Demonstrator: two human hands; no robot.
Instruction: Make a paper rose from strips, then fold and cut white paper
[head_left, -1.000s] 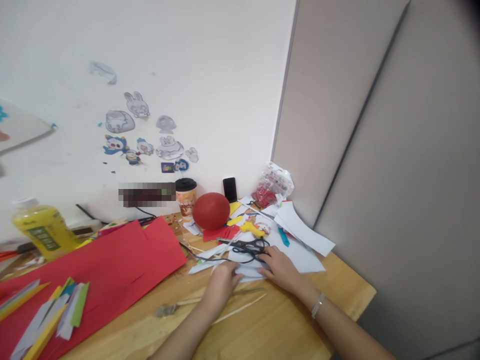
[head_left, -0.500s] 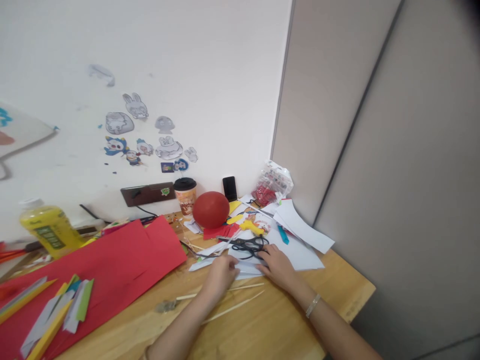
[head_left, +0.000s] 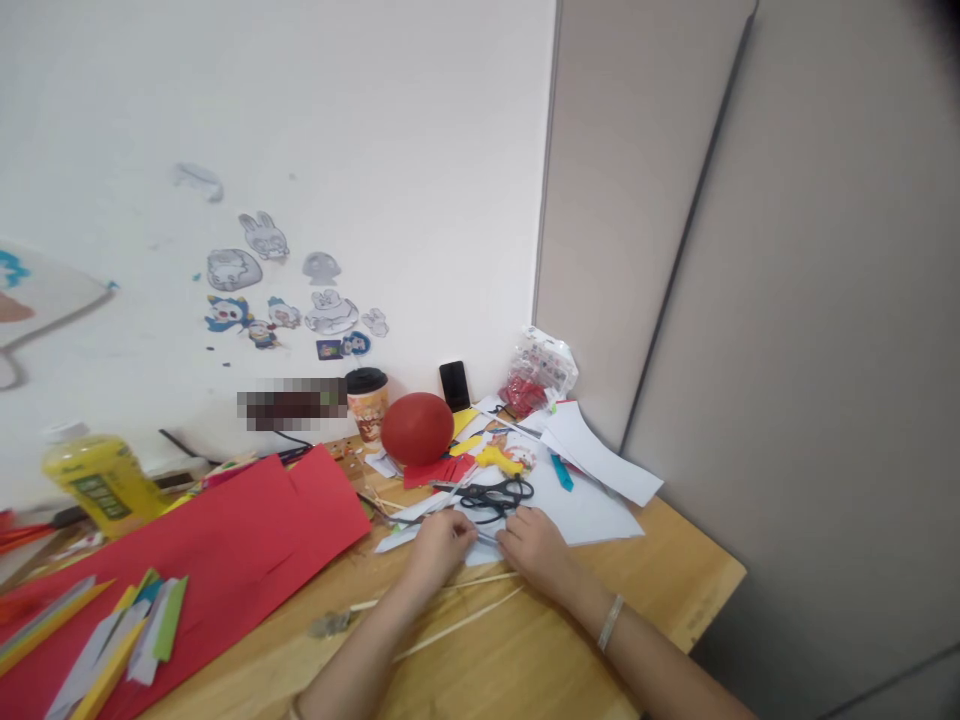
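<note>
My left hand (head_left: 442,545) is closed, thumb and fingers pinched at the left end of a narrow piece of white paper (head_left: 487,536). At its other end my right hand (head_left: 537,548), wearing a bracelet at the wrist, has its fingers curled down on it. Just beyond the hands lie black-handled scissors (head_left: 495,493) on loose white sheets (head_left: 592,515). A red balloon (head_left: 417,428) rests behind them, near a yellow paper piece (head_left: 500,458). Thin wooden sticks (head_left: 459,624) lie on the table under my forearms.
Red paper sheets (head_left: 262,530) cover the table's left side, with folded coloured strips (head_left: 120,645) on top. A yellow bottle (head_left: 105,480), a lidded cup (head_left: 367,408), a phone (head_left: 454,386) and a plastic bag (head_left: 541,368) stand along the wall. A grey panel (head_left: 787,350) borders the right.
My right hand has drawn back from beside the scissors and moved slightly left and nearer to me. Its fingers are more curled. The view has shifted slightly.
</note>
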